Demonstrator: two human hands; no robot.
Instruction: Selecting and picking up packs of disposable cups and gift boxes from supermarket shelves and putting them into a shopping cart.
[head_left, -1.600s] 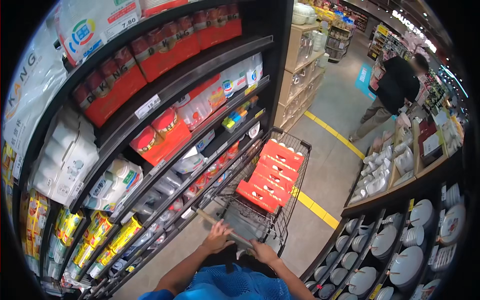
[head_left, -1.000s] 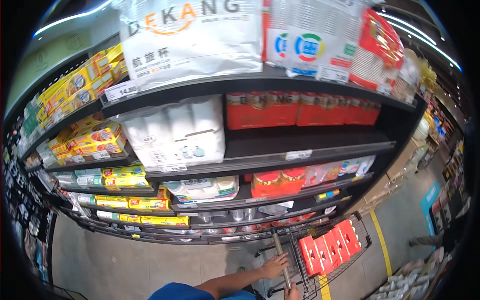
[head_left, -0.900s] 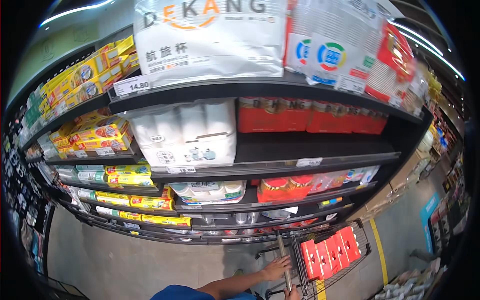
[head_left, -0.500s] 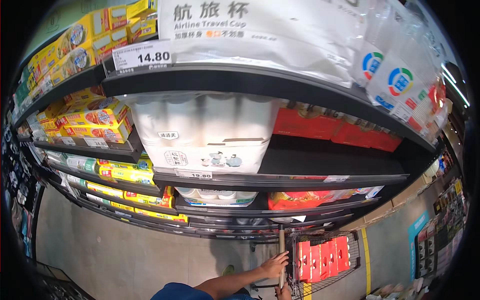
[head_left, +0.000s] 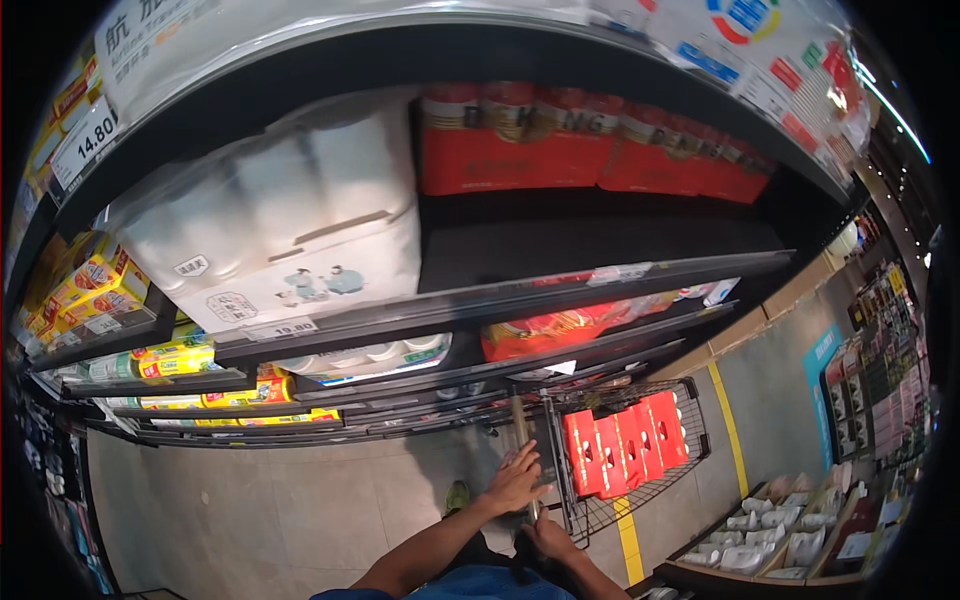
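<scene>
A wire shopping cart (head_left: 706, 442) stands low in front of me, with several red cartons (head_left: 625, 445) in a row inside its basket. Its pale handle (head_left: 520, 425) points away from me at the basket's left side. My left hand (head_left: 513, 480) lies over the middle of this handle, its fingers curving across it. Closer to my body, my right hand (head_left: 548, 535) is closed round the near end of the handle. Part of its grip is hidden.
A black shelf unit (head_left: 520, 305) bends across the view, bearing white cup packs (head_left: 300, 200), red can packs (head_left: 520, 150) and yellow boxes (head_left: 95, 285). Below right is a bin of white packets (head_left: 760, 530). A yellow floor line (head_left: 728, 420) runs beyond the cart.
My view has turned right and tilted, so the shelves shift left and the cart sits higher. More of my right arm shows. Both hands remain at the handle.
</scene>
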